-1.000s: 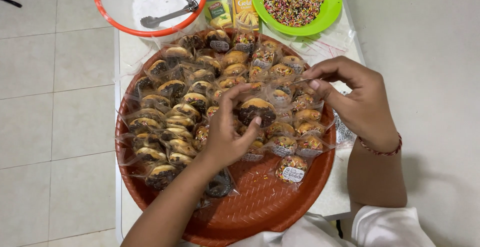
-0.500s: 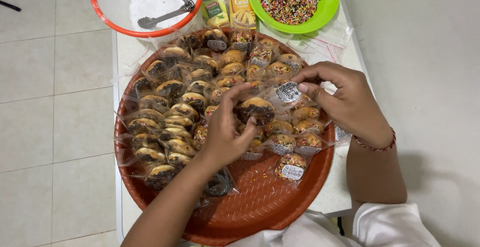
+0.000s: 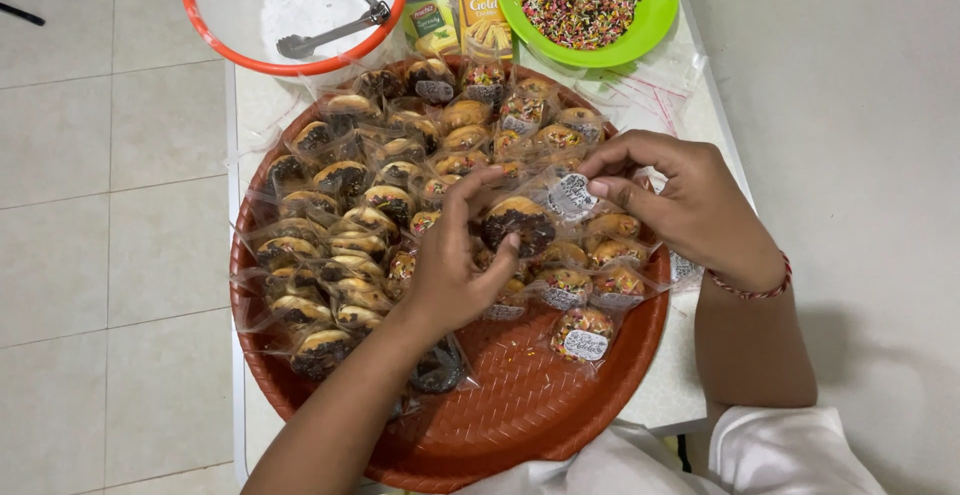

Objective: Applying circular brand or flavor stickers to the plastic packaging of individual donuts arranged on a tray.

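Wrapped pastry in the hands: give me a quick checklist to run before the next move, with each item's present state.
1. Left hand grips the wrapped pastry from below: ok.
2. Right hand pinches the round label at the wrapper's edge: ok.
3. Label pressed fully flat onto the wrapper: cannot tell.
4. Pastry held over the orange tray, not past its rim: ok.
5. Bare tray space near the person for setting it down: ok.
6. Wrapper sealed shut: cannot tell; the fingers cover its edge.
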